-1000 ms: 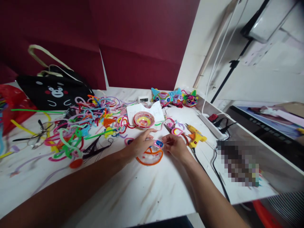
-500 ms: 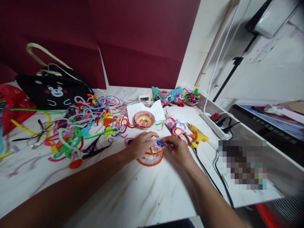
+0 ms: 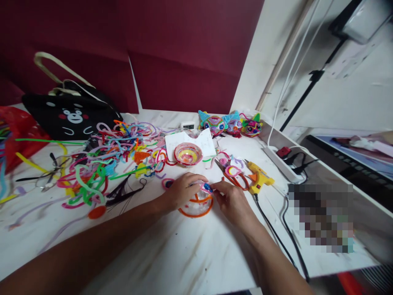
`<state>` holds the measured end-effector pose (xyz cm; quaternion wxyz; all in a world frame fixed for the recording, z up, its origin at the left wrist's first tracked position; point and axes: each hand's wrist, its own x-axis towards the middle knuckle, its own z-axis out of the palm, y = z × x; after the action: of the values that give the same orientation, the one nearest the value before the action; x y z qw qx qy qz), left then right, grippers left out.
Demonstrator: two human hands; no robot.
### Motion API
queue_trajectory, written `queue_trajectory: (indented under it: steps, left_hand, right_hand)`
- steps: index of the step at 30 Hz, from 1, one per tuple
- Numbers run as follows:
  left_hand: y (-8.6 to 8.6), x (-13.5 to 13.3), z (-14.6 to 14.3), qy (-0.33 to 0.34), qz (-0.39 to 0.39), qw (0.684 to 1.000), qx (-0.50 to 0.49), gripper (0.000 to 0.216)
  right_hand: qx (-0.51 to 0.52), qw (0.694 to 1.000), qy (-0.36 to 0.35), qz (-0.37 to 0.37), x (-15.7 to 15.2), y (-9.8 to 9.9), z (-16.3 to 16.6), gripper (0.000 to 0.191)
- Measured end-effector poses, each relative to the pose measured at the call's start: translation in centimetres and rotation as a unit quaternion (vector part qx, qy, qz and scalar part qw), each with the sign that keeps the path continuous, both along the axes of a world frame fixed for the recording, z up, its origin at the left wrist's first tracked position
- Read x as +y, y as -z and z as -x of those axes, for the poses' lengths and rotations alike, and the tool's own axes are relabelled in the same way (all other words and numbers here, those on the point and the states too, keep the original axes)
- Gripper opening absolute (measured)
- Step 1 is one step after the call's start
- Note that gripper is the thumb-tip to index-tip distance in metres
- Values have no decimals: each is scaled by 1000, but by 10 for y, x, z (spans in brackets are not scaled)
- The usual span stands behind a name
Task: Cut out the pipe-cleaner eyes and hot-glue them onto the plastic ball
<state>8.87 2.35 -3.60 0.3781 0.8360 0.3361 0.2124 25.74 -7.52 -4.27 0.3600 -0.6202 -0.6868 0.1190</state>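
Left hand: your left hand [image 3: 181,191] curls over the clear dome with an orange pipe-cleaner rim [image 3: 196,205], grip resting on its top.
Right hand: your right hand [image 3: 233,200] pinches a small pink-and-blue pipe-cleaner piece [image 3: 207,188] against the dome.
Place: centre of the frame, on the white tabletop [image 3: 184,254].
Nearby: yellow glue gun [image 3: 259,177] just right; tangled coloured pipe cleaners [image 3: 107,164] at left.

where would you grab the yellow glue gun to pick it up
Judging by its pose, take the yellow glue gun by its handle, the thick rear part where the black cord leaves it. It lies flat, nozzle pointing up-left toward the scissors, so come from above on the right, clear of the tip.
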Motion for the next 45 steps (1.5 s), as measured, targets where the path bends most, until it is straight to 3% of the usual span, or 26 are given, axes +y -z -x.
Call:
queue_trajectory:
  steps: [15, 30, 37, 41, 45]
  left_hand:
    - [-5, 0, 2, -12, 48, 999, -2, 47]
    - [-25, 10, 20, -10, 102, 993, -65, 43]
    - [-31, 11, 33, 5, 67, 998, -2, 46]
    - [-31, 13, 46, 20, -9, 999, 42, 51]
    - [-32, 18, 62, -6, -93, 993, 73, 50]
  right_hand:
    - [-5, 1000, 16, 2, 0, 2, 0, 38]
    - [-22, 1000, 21, 4, 0, 1, -1, 37]
    - [-16, 999, 42, -9, -1, 3, -1, 35]
    - [6, 997, 68, -18, -4, -2, -1, 28]
    - [32, 996, 79, -18, -6, -9, 2, 31]
